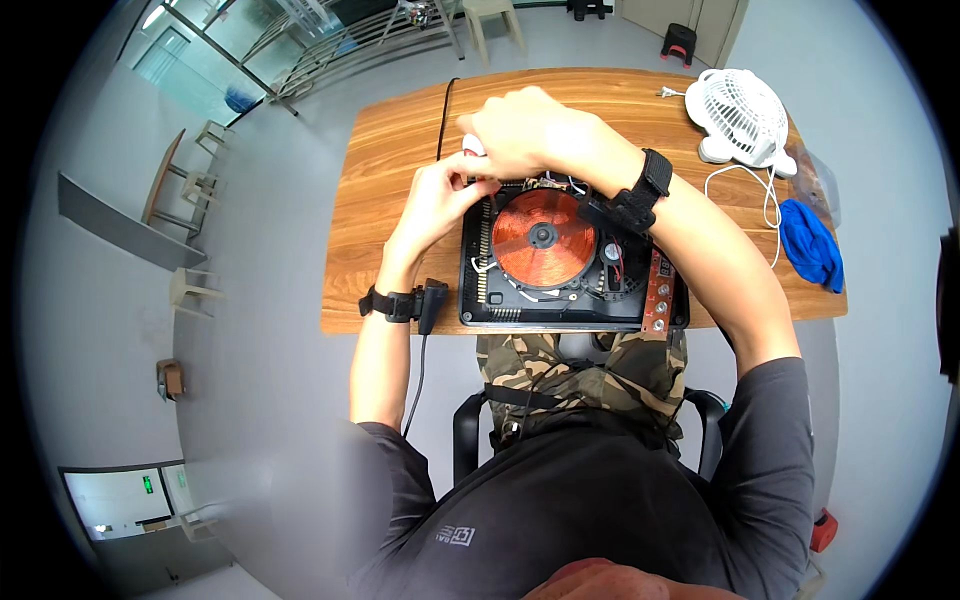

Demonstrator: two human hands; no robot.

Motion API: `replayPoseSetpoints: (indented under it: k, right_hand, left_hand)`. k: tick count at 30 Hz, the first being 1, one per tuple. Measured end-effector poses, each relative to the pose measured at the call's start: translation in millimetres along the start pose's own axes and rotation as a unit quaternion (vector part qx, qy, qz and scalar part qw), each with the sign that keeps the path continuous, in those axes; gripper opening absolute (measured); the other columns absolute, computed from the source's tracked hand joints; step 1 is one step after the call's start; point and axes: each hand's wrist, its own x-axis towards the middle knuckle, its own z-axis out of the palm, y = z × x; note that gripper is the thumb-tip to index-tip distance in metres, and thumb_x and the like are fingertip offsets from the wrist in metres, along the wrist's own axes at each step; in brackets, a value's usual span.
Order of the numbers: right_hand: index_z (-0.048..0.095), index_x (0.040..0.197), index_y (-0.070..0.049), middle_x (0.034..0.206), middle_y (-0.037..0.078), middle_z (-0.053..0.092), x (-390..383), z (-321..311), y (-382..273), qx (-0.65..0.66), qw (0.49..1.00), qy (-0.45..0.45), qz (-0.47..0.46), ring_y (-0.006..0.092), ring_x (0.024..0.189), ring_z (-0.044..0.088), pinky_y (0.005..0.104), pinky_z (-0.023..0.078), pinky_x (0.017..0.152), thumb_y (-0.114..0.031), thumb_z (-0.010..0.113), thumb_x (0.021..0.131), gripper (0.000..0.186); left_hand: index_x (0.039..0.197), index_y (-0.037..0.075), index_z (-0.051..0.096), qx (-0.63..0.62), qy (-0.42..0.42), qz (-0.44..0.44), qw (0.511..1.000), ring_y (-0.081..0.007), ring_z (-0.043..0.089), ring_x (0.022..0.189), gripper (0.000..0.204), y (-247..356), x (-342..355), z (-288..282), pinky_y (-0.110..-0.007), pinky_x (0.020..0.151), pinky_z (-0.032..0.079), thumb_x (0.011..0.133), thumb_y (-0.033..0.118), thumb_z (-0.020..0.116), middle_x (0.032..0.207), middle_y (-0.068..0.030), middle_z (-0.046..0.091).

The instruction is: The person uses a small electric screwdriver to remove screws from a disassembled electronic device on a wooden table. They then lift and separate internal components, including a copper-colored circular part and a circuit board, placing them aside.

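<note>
An opened induction cooker (570, 300) lies on the wooden table (390, 150), its black casing bare and a copper coil (543, 237) showing in the middle. A red circuit strip (660, 290) runs along its right side. My left hand (445, 195) rests at the cooker's far left corner with its fingers curled in. My right hand (520, 130) is closed over a small tool with a pale handle (472, 146) at the far edge, over the wiring there. Whether my left hand grips anything is hidden.
A white desk fan (740, 115) with its cord (770, 200) stands at the table's far right, and a blue cloth (810, 245) lies near the right edge. A black cable (442, 110) runs over the far edge. Small stools (190, 290) stand on the floor to the left.
</note>
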Motion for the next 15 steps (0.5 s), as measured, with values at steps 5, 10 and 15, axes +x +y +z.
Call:
replayPoseSetpoints:
  k: [5, 10, 15]
  right_hand:
    - [0.077, 0.097, -0.005, 0.092, 0.019, 0.075, 1, 9, -1, 0.01, 0.999, 0.044, 0.006, 0.0357, 0.09, 0.074, 0.0476, 0.057, 0.078, -0.042, 0.069, 0.086, 0.039]
    - [0.062, 0.122, -0.009, 0.1, 0.018, 0.074, 1, 15, 11, 0.099, 0.992, 0.018, -0.076, 0.0402, 0.098, 0.07, 0.0508, 0.055, 0.082, -0.035, 0.074, 0.086, 0.046]
    - [0.069, 0.115, -0.008, 0.094, 0.02, 0.075, -2, 10, 9, 0.033, 0.999, 0.014, -0.035, 0.0405, 0.092, 0.072, 0.0501, 0.057, 0.08, -0.048, 0.069, 0.087, 0.049]
  left_hand:
    - [0.102, 0.003, 0.072, -0.026, 0.105, 0.05, 0.993, -0.0104, 0.065, 0.079, 0.028, 7, 4, 15, -0.029, 0.074, 0.053, 0.081, 0.015, 0.086, 0.09, -0.0028, 0.074]
    - [0.109, 0.001, 0.071, -0.016, 0.034, 0.016, 0.999, -0.0082, 0.065, 0.084, 0.026, 7, -3, 9, -0.029, 0.077, 0.053, 0.089, 0.014, 0.08, 0.095, -0.0048, 0.076]
    - [0.11, 0.002, 0.072, 0.026, 0.038, 0.043, 0.998, -0.0064, 0.061, 0.08, 0.025, 1, -6, 12, -0.028, 0.074, 0.051, 0.089, 0.014, 0.079, 0.087, -0.0016, 0.072]
